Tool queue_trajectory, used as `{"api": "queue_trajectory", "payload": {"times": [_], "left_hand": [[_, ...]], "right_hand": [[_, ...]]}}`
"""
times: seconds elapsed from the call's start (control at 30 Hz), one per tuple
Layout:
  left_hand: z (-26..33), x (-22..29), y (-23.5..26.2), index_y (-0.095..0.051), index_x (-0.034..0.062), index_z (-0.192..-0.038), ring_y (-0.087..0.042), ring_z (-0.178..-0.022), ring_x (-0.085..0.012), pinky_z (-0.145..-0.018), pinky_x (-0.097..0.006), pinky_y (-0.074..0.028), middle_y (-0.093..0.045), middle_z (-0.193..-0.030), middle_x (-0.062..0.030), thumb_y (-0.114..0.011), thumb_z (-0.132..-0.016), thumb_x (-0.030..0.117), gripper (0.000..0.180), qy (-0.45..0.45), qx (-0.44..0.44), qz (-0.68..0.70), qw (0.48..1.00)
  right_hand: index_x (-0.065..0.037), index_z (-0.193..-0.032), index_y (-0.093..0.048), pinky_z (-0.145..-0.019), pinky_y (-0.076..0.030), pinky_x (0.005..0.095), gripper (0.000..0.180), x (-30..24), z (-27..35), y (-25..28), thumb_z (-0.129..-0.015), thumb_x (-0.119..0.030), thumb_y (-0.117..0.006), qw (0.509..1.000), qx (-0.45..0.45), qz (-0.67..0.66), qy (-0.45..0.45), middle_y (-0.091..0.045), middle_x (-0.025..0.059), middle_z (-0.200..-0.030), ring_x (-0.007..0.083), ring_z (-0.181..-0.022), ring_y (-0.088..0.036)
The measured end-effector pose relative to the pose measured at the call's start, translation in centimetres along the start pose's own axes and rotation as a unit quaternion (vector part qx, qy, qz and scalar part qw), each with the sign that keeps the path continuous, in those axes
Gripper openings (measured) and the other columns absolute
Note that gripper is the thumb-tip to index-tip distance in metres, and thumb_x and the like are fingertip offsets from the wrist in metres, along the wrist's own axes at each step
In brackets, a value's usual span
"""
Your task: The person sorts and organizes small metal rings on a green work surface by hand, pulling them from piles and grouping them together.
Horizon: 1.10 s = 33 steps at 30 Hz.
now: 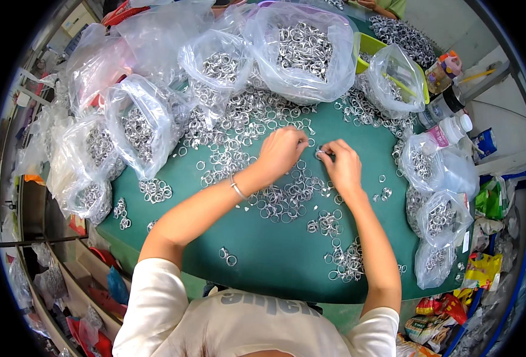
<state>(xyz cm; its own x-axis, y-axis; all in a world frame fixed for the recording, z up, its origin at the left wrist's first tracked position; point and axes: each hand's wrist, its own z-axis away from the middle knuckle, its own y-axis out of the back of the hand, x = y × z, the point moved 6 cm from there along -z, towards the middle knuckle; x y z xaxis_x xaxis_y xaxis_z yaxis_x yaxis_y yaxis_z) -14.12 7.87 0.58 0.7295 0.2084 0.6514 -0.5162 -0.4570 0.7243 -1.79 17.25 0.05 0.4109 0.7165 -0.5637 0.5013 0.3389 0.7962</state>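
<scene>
Both my hands are over the middle of a green tabletop [209, 232] strewn with small silvery metal rings. My left hand [281, 150], a bangle [237, 187] on its wrist, is closed with fingertips pinched together; what they hold, if anything, is too small to make out. A short gap to its right, my right hand [342, 163] pinches a small silvery ring [319, 153] between thumb and fingers. Just below the hands lies a loose heap of rings [284, 199]. Smaller piles of rings [346, 262] lie beside my right forearm.
Clear plastic bags full of rings [138, 134] line the left side. A large lined tub [340, 71] and a lime-green basket [367, 44] stand at the back. Bottles [450, 131] and more bags [438, 220] crowd the right edge. Another person's hand [367, 5] shows at the far side.
</scene>
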Motion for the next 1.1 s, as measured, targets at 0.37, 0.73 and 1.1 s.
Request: {"api": "queue_trajectory", "payload": {"times": [0.37,0.73,1.1], "left_hand": [[-0.3,0.1,-2.7,-0.059,0.0019,-0.082,-0.058,-0.069,-0.0230,-0.059,-0.032,-0.048,-0.057,-0.082,-0.0108,-0.059,-0.081,0.007,0.005,0.041,-0.124,0.278,0.952],[9.0,2.8,-4.0,-0.059,0.0052,-0.087,-0.054,-0.061,-0.0100,-0.044,-0.019,-0.038,-0.060,-0.080,-0.0052,-0.046,-0.091,0.018,0.018,0.394,-0.291,0.654,0.576],[11.9,4.2,-5.8,-0.057,0.0053,-0.096,-0.060,-0.070,-0.0156,-0.059,-0.029,-0.053,-0.062,-0.082,-0.0075,-0.040,-0.099,0.030,0.030,0.451,-0.330,0.632,0.537]], "right_hand": [[-0.001,-0.087,-0.066,-0.059,-0.047,0.0328,0.009,2.1,2.4,3.7,-0.082,-0.009,-0.066,0.990,-0.009,-0.106,-0.089,-0.064,0.0104,-0.081,0.0234,-0.063,-0.060],[-0.002,-0.093,-0.065,-0.053,-0.043,0.0246,0.010,-6.6,7.4,4.1,-0.083,-0.005,-0.066,0.982,-0.050,-0.162,0.080,-0.059,0.0025,-0.073,0.0064,-0.062,-0.055],[-0.003,-0.096,-0.059,-0.055,-0.046,0.0347,0.009,-5.9,8.4,4.5,-0.090,-0.008,-0.055,0.975,-0.008,-0.220,-0.030,-0.058,0.0087,-0.079,0.0222,-0.064,-0.058]]}}
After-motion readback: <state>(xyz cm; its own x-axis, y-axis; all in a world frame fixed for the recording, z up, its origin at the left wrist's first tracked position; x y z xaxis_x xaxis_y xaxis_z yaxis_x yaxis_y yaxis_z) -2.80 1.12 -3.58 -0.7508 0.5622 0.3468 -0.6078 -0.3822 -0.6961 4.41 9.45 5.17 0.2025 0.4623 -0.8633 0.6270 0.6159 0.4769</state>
